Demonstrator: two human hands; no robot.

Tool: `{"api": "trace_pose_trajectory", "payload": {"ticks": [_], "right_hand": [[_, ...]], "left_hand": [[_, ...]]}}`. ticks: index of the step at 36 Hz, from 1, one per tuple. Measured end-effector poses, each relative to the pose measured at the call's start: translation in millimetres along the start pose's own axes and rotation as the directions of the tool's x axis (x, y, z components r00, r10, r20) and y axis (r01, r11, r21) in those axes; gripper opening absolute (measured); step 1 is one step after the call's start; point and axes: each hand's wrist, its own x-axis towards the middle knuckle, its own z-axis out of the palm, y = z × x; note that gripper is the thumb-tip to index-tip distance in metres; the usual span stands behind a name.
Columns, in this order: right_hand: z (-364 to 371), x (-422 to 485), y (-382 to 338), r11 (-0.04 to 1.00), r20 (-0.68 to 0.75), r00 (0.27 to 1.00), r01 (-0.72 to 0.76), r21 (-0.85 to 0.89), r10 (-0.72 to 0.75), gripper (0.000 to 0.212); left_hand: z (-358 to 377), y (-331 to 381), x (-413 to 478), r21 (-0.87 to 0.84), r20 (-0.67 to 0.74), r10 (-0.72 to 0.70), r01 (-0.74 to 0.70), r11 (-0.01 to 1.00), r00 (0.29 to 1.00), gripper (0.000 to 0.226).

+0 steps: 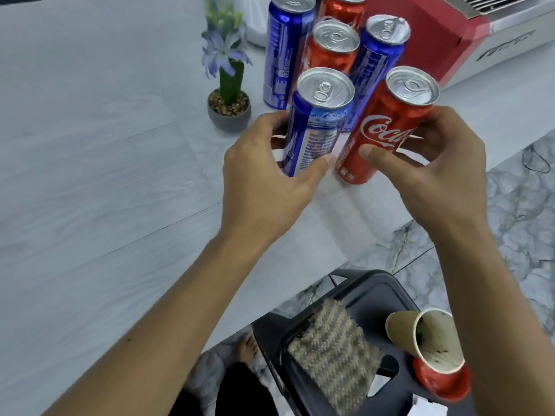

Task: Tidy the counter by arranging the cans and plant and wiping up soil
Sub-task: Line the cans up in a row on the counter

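Note:
My left hand grips a blue can at the front of a cluster of cans on the pale counter. My right hand grips a red cola can right beside it; both cans lean slightly. Behind them stand two more blue cans and two red cans. A small potted plant with purple flowers and a grey pot stands left of the cans. No soil shows on the counter.
A red and white box sits at the back right. Below the counter edge, a dark stool carries a knitted cloth and a paper cup lying on a red lid. Marble floor lies to the right.

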Motion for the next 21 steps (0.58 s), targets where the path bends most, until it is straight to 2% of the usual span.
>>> {"api": "trace_pose_trajectory", "payload": {"ticks": [7, 12, 21], "right_hand": [[39, -38, -34, 0.999, 0.068, 0.997, 0.025, 0.035, -0.028, 0.058], [80, -66, -63, 0.995, 0.097, 0.993, 0.055, 0.082, -0.063, 0.059], [167, -117, -119, 0.985, 0.225, 0.969, 0.067, 0.16, -0.102, 0.062]], "left_hand": [[-79, -16, -16, 0.007, -0.017, -0.028, 0.029, 1.0, 0.999, 0.068], [-143, -30, -32, 0.022, -0.043, -0.069, 0.07, 0.997, 0.997, 0.06], [-262, -70, -65, 0.017, -0.222, -0.154, 0.161, 0.987, 0.963, 0.068]]}}
